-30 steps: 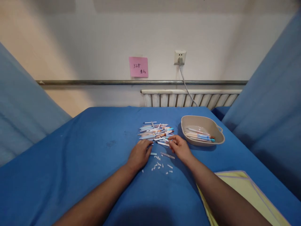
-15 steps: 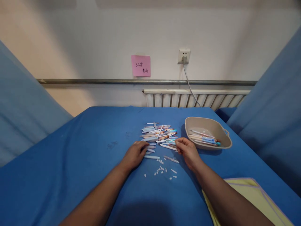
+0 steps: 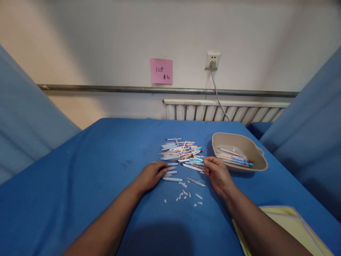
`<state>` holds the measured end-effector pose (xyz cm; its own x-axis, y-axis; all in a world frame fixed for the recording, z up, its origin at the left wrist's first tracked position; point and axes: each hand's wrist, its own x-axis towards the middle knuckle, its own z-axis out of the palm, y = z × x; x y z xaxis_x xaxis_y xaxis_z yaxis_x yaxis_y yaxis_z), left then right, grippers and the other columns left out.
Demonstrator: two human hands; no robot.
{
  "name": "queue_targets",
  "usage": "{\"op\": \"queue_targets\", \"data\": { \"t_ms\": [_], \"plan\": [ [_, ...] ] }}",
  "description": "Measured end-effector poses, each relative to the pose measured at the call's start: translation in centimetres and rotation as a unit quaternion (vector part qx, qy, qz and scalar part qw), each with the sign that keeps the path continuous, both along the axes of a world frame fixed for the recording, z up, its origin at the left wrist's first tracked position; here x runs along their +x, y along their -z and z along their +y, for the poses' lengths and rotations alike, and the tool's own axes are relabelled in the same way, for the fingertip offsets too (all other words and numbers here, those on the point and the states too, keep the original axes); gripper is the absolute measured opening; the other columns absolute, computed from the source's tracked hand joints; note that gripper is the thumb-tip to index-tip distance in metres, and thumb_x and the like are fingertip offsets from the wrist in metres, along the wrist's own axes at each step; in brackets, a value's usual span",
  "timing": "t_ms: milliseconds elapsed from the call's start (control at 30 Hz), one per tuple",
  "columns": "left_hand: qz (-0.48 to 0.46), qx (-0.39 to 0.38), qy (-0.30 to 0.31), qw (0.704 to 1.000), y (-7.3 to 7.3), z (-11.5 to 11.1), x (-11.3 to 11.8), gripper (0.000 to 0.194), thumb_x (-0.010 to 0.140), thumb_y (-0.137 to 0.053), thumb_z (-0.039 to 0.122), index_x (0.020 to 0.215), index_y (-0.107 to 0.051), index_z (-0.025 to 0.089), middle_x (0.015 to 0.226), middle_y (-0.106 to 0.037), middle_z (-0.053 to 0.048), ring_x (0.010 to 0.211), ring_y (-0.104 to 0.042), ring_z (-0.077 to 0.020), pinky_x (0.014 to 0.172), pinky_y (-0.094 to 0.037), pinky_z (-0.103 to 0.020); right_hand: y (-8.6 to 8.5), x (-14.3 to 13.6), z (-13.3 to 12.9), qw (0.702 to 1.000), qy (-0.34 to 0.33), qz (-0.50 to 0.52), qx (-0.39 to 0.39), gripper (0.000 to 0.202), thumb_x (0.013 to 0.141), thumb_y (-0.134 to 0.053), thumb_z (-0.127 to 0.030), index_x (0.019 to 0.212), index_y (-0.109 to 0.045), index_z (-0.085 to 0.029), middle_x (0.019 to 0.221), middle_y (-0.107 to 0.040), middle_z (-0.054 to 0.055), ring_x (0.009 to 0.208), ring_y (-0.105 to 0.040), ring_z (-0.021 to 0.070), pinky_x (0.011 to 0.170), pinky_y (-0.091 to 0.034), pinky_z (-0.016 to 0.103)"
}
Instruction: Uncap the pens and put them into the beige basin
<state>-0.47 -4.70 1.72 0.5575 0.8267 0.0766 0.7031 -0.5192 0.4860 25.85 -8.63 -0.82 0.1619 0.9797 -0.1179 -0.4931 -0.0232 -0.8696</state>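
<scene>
My left hand rests on the blue-covered surface, fingers curled at the left ends of a short stack of pale pen barrels. Thumb and forefinger close around those ends. At the right edge of the pile, my right hand is closed in a pinch; what lies between its fingertips is too small to make out. Between and beyond both hands spreads a heap of pens and white refills. Nearer to me are a light green barrel, a patterned clear barrel and several small white tips.
A beige basket with several pens inside stands right of the heap. A yellow cloth lies under my right forearm. Blue curtains hang on both sides. Behind are a metal rail, a radiator and a plugged-in cord.
The whole view has shifted slightly. My right hand has moved a little to the right, away from the pile's middle. My left hand stays by the barrels.
</scene>
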Motion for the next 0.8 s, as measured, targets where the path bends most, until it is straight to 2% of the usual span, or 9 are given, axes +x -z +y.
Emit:
{"op": "queue_targets", "data": {
  "t_ms": [233,433,600,800],
  "plan": [
    [-0.046,-0.016,0.003,0.999,0.5,0.5,-0.2,0.023,0.088,-0.045,0.029,0.096,-0.065,0.020,0.096,-0.066,-0.005,0.088,-0.060,-0.0186,0.081,-0.044,-0.028,-0.5,0.0,-0.1,0.999,0.008,0.051,-0.016,0.020,0.060,-0.079,-0.027,0.070,-0.066,-0.016,0.055,-0.049,-0.005,0.050,-0.039,0.0066,0.045,-0.029,0.019],
    [-0.052,0.013,-0.035,0.998,0.8,0.7,-0.7,0.023,0.087,-0.046,0.029,0.097,-0.065,0.019,0.096,-0.067,-0.005,0.089,-0.061,-0.0192,0.081,-0.045,-0.029,-1.0,-0.3,-0.5,0.996,0.035,0.084,-0.021,0.023,0.057,-0.081,-0.026,0.071,-0.064,-0.018,0.061,-0.052,-0.005,0.051,-0.042,0.0060,0.046,-0.033,0.019],
    [-0.044,0.023,-0.074,0.996,0.9,0.9,-1.0,0.023,0.086,-0.047,0.031,0.095,-0.065,0.020,0.093,-0.068,-0.005,0.087,-0.062,-0.0194,0.080,-0.047,-0.030,-0.8,-0.7,-0.5,0.997,0.040,0.064,-0.028,0.024,0.061,-0.079,-0.032,0.070,-0.062,-0.018,0.062,-0.053,-0.003,0.052,-0.044,0.0078,0.045,-0.034,0.021],
    [-0.024,0.072,-0.049,0.996,0.9,0.9,-0.8,0.026,0.087,-0.047,0.028,0.105,-0.064,0.021,0.106,-0.068,-0.006,0.100,-0.058,-0.0226,0.091,-0.041,-0.035,-0.1,-1.1,-0.5,0.999,0.039,0.028,-0.020,0.027,0.065,-0.077,-0.039,0.071,-0.064,-0.016,0.059,-0.053,-0.002,0.052,-0.043,0.0085,0.046,-0.032,0.021]
  ]
}}
